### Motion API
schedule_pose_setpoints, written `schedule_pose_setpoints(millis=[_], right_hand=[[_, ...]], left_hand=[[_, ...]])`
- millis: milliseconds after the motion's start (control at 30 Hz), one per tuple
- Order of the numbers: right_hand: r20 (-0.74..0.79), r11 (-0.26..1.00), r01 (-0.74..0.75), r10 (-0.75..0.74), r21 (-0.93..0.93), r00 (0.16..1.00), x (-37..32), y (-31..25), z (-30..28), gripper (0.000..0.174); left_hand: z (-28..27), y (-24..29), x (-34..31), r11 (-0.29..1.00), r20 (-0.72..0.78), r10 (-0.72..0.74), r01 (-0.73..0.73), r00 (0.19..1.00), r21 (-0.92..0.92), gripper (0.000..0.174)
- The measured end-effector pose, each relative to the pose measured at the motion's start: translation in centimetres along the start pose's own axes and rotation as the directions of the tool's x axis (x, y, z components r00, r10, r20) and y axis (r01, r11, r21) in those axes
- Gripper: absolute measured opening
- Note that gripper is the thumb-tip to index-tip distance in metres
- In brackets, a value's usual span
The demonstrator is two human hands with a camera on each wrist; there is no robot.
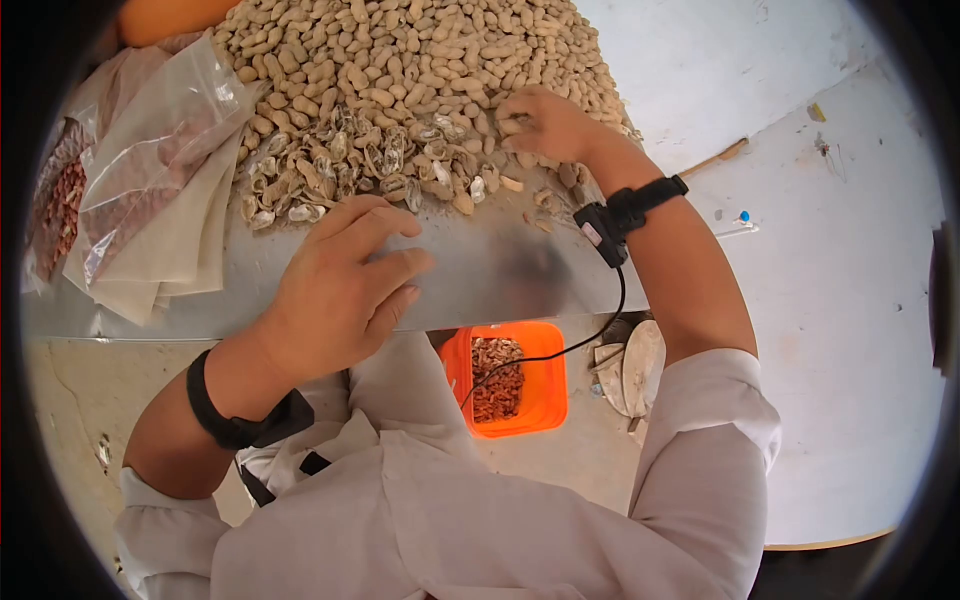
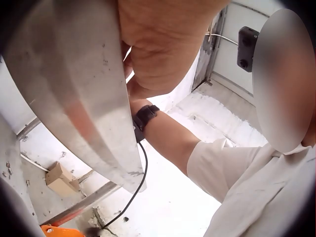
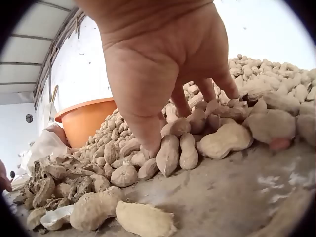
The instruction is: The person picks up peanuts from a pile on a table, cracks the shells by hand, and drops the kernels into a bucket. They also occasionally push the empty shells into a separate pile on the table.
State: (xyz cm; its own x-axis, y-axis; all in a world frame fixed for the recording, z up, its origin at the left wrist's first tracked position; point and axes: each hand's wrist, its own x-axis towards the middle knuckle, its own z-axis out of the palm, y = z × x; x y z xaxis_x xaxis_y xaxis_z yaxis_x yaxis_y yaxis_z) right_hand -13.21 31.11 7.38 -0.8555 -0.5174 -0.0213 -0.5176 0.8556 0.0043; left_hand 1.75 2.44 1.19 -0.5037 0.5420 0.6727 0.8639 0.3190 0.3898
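At the near edge of a large heap of peanuts (image 1: pixel 420 50), my right hand (image 1: pixel 555 125) reaches down into the nuts. In the right wrist view its thumb (image 3: pixel 148 140) and fingers are spread, with unshelled peanuts (image 3: pixel 170 154) lying between and under them. My left hand (image 1: pixel 345 275) hovers over the front edge of the metal table (image 1: pixel 480 270), fingers loosely bent and apart, with nothing visible in them. Split, empty peanut shells (image 1: pixel 340 165) lie just beyond it. The left wrist view shows mostly the heel of this hand (image 2: pixel 158 54) beside the table's edge.
Clear plastic bags (image 1: pixel 160 160), with reddish shelled peanuts (image 1: pixel 65 210) among them, lie at the table's left. Below the front edge stands an orange container (image 1: pixel 545 385) partly filled with peanut kernels. An orange tub (image 3: pixel 86 121) stands behind the heap. A cable (image 1: pixel 560 352) hangs from my right wrist.
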Motion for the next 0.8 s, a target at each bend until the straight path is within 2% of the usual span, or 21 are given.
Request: schedule_pose_setpoints(millis=[100,200,300,400,500,600,700,800], right_hand=[[0.087,0.989,-0.042,0.03,0.144,0.996,-2.3,0.1,-0.5,0.038],[0.197,0.986,-0.075,0.045,0.146,0.979,-4.1,-0.3,-2.1,0.037],[0.204,0.791,-0.3,0.224,0.533,0.953,-5.4,0.2,-4.0,0.043],[0.167,0.815,-0.451,0.419,0.364,0.893,-5.6,1.1,-4.8,0.053],[0.073,0.939,-0.317,0.309,0.131,0.948,-5.3,4.9,-2.3,0.065],[0.008,0.956,-0.264,0.266,0.127,0.964,-4.8,5.3,-0.4,0.071],[0.033,0.947,-0.308,0.306,0.096,0.951,-3.9,4.9,0.4,0.072],[0.228,0.893,-0.357,0.3,0.275,0.926,-3.7,2.9,-1.4,0.066]], left_hand=[[-0.1,0.1,-0.1,1.0,-0.004,0.0,0.0,1.0,-0.001,0.026],[0.0,0.1,-0.1,1.0,-0.007,0.002,-0.002,1.0,-0.007,0.026],[0.0,0.1,-0.1,1.0,-0.021,0.008,-0.008,1.0,-0.014,0.025],[-0.1,0.0,-0.2,0.999,-0.028,0.004,-0.005,1.0,-0.034,0.025],[-0.1,-0.1,-0.2,1.0,-0.042,0.007,-0.008,0.999,-0.024,0.024],[-0.1,-0.1,-0.3,1.0,-0.048,0.012,-0.012,0.999,-0.001,0.023],[0.0,-0.1,-0.3,1.0,-0.045,0.012,-0.012,0.999,0.011,0.023],[0.0,-0.1,-0.3,1.0,-0.04,0.005,-0.004,0.999,0.012,0.023]])
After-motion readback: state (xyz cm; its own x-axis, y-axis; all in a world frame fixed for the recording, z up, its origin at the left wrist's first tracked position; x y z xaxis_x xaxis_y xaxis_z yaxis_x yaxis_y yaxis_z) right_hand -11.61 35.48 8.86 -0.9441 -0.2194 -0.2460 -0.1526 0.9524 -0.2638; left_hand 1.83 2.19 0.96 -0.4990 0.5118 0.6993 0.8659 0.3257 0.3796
